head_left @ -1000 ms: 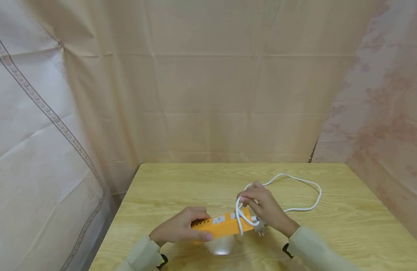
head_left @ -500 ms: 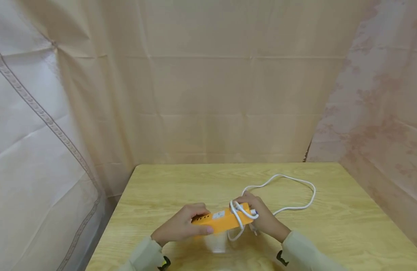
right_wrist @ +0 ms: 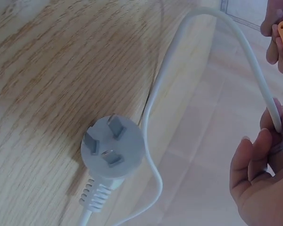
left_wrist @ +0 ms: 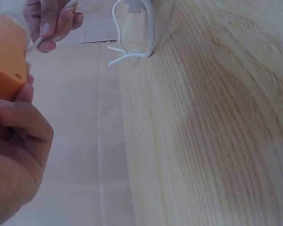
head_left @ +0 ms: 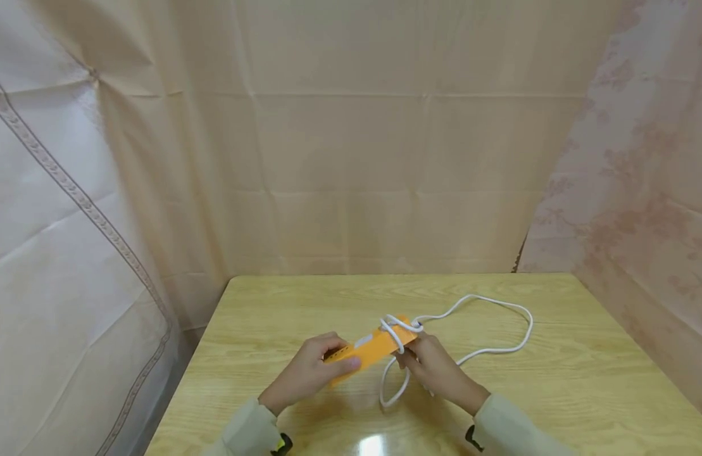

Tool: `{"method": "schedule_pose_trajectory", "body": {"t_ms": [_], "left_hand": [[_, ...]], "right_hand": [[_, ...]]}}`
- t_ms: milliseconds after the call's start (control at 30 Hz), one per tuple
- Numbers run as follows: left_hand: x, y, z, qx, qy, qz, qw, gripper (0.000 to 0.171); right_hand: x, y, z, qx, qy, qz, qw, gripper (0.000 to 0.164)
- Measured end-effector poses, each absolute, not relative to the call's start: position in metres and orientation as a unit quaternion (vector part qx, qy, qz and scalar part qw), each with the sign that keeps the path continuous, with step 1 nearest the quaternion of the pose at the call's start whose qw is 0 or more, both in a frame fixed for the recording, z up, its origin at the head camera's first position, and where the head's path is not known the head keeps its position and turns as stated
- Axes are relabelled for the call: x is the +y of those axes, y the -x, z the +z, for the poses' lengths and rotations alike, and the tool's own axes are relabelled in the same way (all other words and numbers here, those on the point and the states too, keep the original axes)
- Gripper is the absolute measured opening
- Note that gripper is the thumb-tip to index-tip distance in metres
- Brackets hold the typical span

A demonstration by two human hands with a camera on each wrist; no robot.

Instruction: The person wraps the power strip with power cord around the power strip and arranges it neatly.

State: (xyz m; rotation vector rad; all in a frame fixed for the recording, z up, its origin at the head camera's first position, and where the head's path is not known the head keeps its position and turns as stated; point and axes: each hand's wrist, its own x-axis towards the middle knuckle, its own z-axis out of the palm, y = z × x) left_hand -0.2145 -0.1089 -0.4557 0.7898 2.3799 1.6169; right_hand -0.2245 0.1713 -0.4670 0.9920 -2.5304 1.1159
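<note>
My left hand (head_left: 307, 372) grips an orange power strip (head_left: 375, 349) by its left end, thumb along the near side. The strip is tilted, its right end pointing up and away. White cord (head_left: 393, 337) wraps over the strip near that end, and a loop hangs below it. Just under the right end, my right hand (head_left: 440, 372) pinches the cord between curled fingers, as the right wrist view shows. A grey-white three-pin plug (right_wrist: 132, 148) is in the right wrist view, its prongs facing the camera; in the head view the right hand mostly hides it.
The wooden table (head_left: 294, 304) lies beneath both hands. A long bend of the cord rests on it to the right. Beige cloth (head_left: 333, 158) hangs behind the table, with pale cloth at the left and flower-patterned cloth (head_left: 641, 221) at the right.
My right hand has gone from above the strip's right end, round its far side, to underneath, carrying the cord. The strip's right end has swung up and away.
</note>
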Motion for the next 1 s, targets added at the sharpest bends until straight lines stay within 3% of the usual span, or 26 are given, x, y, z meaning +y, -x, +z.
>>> {"method": "schedule_pose_trajectory", "body": {"t_ms": [100,233,500,633,833,1000], "left_hand": [[-0.106,0.214,-0.456,0.812,-0.248,0.525,0.06,0.029],[-0.104,0.213,-0.457,0.833,-0.233,0.502,0.027,0.036],[-0.103,0.21,-0.454,0.886,-0.23,0.401,-0.033,0.053],[-0.104,0.21,-0.452,0.898,-0.256,0.358,-0.034,0.063],[-0.104,0.21,-0.453,0.905,-0.288,0.312,-0.023,0.06],[-0.104,0.207,-0.454,0.907,-0.288,0.302,-0.061,0.05]], "right_hand": [[0.169,0.224,-0.465,-0.863,-0.331,0.37,0.09,0.01],[0.167,0.224,-0.464,-0.871,-0.321,0.362,0.081,0.025],[0.166,0.22,-0.459,-0.884,-0.285,0.366,0.066,0.009],[0.166,0.22,-0.457,-0.878,-0.28,0.379,0.081,0.013],[0.163,0.22,-0.456,-0.872,-0.279,0.391,0.09,0.019],[0.16,0.22,-0.456,-0.869,-0.272,0.404,0.081,0.018]]}}
